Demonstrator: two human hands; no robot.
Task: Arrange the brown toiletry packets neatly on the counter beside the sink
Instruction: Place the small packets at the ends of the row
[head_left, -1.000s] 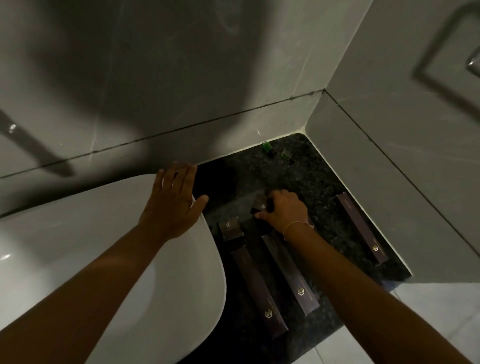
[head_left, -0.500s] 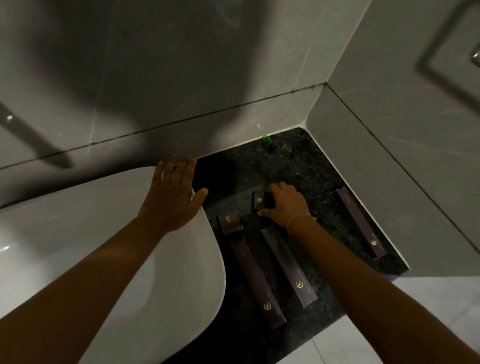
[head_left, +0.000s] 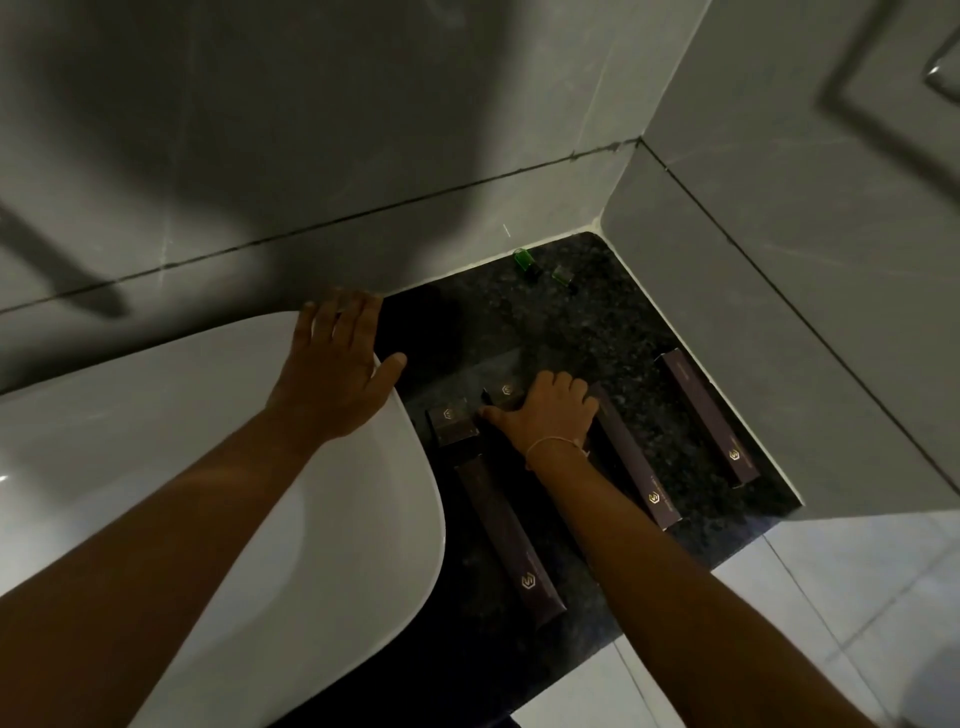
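Note:
Several brown packets lie on the dark speckled counter (head_left: 571, 332). A small square packet (head_left: 451, 425) sits beside the sink. A second small packet (head_left: 506, 392) is under the fingers of my right hand (head_left: 550, 415), which presses down on it. A long packet (head_left: 511, 540) lies below the small ones, another long packet (head_left: 636, 467) lies just right of my wrist, and a third long packet (head_left: 709, 415) lies along the right wall. My left hand (head_left: 335, 364) rests flat, fingers spread, on the white sink (head_left: 208, 467) rim.
Two small green bottles (head_left: 540, 267) stand in the far corner of the counter. Grey tiled walls close off the back and right side. The counter's front edge drops to a light tiled floor (head_left: 831, 597).
My right hand has shifted slightly with the small packet, and the long packet beside my wrist now lies farther right, apart from the other one. My left hand stays on the sink rim.

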